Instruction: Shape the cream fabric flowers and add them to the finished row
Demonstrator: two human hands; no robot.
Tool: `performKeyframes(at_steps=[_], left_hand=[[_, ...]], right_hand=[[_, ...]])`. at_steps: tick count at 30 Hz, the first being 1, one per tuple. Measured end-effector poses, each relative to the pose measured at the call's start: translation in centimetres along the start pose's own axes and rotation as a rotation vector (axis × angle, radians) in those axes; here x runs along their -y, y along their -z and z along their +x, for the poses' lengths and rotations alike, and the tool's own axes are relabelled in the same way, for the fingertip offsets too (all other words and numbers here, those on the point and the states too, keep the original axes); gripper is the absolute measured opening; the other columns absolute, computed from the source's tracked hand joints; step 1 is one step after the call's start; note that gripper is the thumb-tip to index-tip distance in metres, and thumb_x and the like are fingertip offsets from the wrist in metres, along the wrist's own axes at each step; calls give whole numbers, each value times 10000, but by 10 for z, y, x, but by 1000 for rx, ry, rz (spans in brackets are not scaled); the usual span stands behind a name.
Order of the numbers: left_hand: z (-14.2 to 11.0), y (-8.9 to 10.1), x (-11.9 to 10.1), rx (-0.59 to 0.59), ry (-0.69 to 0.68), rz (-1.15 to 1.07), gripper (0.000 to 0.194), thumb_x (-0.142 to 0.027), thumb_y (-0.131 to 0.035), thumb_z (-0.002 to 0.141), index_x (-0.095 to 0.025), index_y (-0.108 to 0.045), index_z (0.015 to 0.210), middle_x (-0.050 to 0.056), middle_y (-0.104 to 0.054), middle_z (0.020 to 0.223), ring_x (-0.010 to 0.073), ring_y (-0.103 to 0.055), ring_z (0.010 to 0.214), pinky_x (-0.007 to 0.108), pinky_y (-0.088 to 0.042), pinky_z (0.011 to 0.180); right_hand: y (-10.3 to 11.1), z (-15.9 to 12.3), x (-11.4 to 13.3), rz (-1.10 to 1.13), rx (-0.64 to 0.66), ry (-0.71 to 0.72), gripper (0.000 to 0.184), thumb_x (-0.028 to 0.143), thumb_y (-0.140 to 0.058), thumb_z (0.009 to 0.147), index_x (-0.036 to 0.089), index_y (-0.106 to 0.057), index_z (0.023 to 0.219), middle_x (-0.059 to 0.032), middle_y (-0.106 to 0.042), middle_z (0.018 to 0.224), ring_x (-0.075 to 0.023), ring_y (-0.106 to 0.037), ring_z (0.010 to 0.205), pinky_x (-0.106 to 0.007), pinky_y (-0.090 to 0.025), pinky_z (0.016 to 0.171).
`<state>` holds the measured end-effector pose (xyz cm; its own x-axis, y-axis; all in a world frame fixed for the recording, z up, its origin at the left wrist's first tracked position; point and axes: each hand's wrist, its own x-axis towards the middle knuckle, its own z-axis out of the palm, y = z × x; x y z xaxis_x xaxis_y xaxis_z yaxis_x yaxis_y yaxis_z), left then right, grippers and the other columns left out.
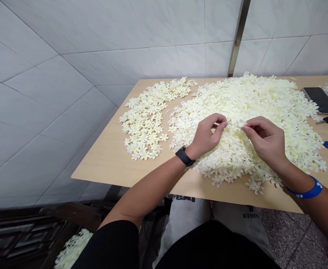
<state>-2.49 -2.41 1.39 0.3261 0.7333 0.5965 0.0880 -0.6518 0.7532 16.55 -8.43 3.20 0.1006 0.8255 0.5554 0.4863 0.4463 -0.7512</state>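
Above our cream blossom heap (pixel 253 101) at twelve o'clock on the table (pixel 104 164), our left hand (pixel 205 130) pinching a small pale piece (pixel 230 123), our right hand (pixel 264 140) pinching one blossom (pixel 241 124), smaller heap (pixel 147 123) at eleven o'clock

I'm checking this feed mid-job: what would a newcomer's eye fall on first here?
A large heap of cream-white artificial blossoms covers much of the wooden table, with a smaller heap to its left. Above the large heap, the left hand and right hand nearly meet, the right fingers pinching a blossom. A black phone lies toward the table's far right.
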Motion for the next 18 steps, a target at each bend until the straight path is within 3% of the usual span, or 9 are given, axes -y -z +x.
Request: performKeyframes(at_steps=[5,9,12,15,18], left_hand=[[-1,-2,-5,44,43,-75,260,-448,-539,1029,-196,-570,971,52,-641,946,129,-633,835,267,-581,719],[-2,-3,-5,83,77,-166,269,-468,-545,1027,-202,-552,985,48,-627,944,130,-646,841,269,-579,722],[-3,-4,-4,110,110,-202,291,-492,-556,1019,-203,-552,987,52,-632,943,137,-652,854,274,-579,730],[-3,-5,-3,132,114,-207,295,-493,-560,1018,-200,-565,984,49,-634,930,137,-643,847,276,-571,735],[-3,-5,-4,162,85,-177,290,-480,-556,1022,-197,-589,968,45,-633,906,133,-619,811,273,-552,718]], right_hand=[[0,1,-2,26,-25,-65,81,278,-687,917,247,-681,843,-22,-674,809,-173,-609,709,-328,-483,630],[2,2,-6,-48,-82,-65,202,305,-648,949,245,-653,756,-4,-608,691,-167,-558,639,-332,-463,611],[2,5,-9,-111,-87,-52,91,325,-690,924,257,-709,867,-23,-671,794,-185,-607,709,-345,-492,651],[1,5,-8,-76,-50,-56,129,301,-725,895,264,-736,1018,-42,-709,907,-193,-653,793,-351,-523,702],[-1,4,-4,23,46,-62,126,306,-723,896,262,-741,1013,-47,-722,924,-189,-665,808,-345,-547,714]])
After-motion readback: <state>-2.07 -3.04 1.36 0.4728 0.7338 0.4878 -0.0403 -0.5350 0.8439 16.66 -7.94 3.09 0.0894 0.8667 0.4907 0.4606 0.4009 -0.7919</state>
